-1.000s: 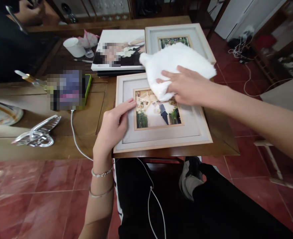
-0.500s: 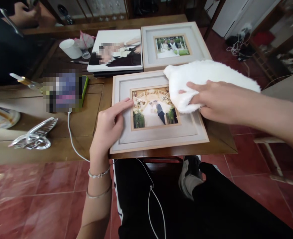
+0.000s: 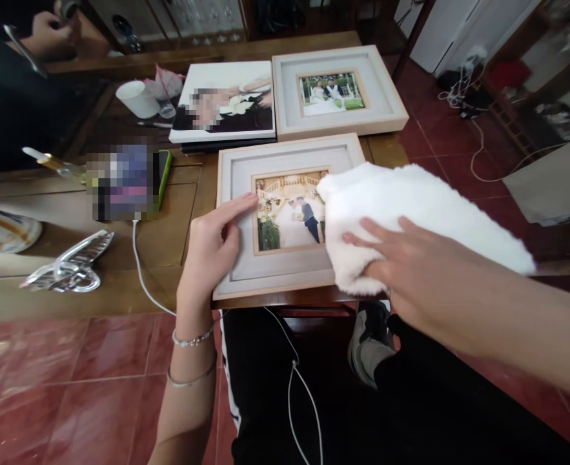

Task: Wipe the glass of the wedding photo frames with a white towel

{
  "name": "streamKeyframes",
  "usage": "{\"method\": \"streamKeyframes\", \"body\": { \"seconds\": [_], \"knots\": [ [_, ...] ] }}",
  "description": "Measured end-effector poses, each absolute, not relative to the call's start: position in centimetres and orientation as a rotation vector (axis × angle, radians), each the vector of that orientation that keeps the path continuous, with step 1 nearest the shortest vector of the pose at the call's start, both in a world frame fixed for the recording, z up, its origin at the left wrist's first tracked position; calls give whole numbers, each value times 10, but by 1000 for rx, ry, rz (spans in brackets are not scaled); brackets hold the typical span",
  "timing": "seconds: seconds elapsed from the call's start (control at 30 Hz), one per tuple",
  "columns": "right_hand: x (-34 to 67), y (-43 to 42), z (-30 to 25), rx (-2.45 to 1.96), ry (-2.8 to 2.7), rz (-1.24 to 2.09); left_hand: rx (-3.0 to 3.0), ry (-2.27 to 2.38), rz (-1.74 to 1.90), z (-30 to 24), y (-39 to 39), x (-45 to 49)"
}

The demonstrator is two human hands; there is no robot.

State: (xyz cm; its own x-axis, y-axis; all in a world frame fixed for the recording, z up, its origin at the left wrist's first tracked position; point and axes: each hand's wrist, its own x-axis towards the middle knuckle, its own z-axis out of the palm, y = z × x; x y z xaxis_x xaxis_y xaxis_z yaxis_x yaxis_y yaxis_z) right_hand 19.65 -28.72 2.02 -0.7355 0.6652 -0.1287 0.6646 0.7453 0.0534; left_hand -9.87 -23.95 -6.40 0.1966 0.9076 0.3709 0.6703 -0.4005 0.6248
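A light wooden photo frame [image 3: 246, 174] with a wedding picture lies flat at the near edge of the wooden table [image 3: 178, 219]. My left hand [image 3: 212, 248] rests flat on the frame's left border, fingers stretched toward the picture. My right hand [image 3: 405, 271] presses a fluffy white cloth [image 3: 410, 206] onto the frame's lower right corner, fingers spread over the cloth. The cloth hides the frame's right side.
A second frame [image 3: 337, 90] and a photo canvas [image 3: 226, 100] lie behind. A phone [image 3: 124, 177] with a white cable, a silver ornament [image 3: 69, 265], a plate [image 3: 1, 229] and a white cup [image 3: 137, 98] sit left. Another person's hand [image 3: 47, 32] shows far left.
My right hand has drawn the cloth from the frame's upper part down and right to its lower right corner. The far frame is uncovered. My left hand stayed put.
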Motion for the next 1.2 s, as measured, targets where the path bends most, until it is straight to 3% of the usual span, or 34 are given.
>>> {"method": "streamKeyframes", "body": {
  "seconds": [0.2, 0.47, 0.7, 0.9, 1.2],
  "knots": [
    [189, -300, 21, 1063, 2835, -54, 2188, 1472, 970, -62, -237, -98],
    [197, -197, -3, 1422, 2757, 82, 2243, 1429, 934, -63, -234, -100],
    [194, -150, -4, 1264, 2747, 232, 2231, 1459, 939, -58, -237, -100],
    [187, -191, 1, 1087, 2723, 159, 2220, 1448, 991, -63, -237, -101],
    [186, -317, 25, 991, 2856, -33, 2228, 1455, 975, -62, -237, -99]
  ]
}}
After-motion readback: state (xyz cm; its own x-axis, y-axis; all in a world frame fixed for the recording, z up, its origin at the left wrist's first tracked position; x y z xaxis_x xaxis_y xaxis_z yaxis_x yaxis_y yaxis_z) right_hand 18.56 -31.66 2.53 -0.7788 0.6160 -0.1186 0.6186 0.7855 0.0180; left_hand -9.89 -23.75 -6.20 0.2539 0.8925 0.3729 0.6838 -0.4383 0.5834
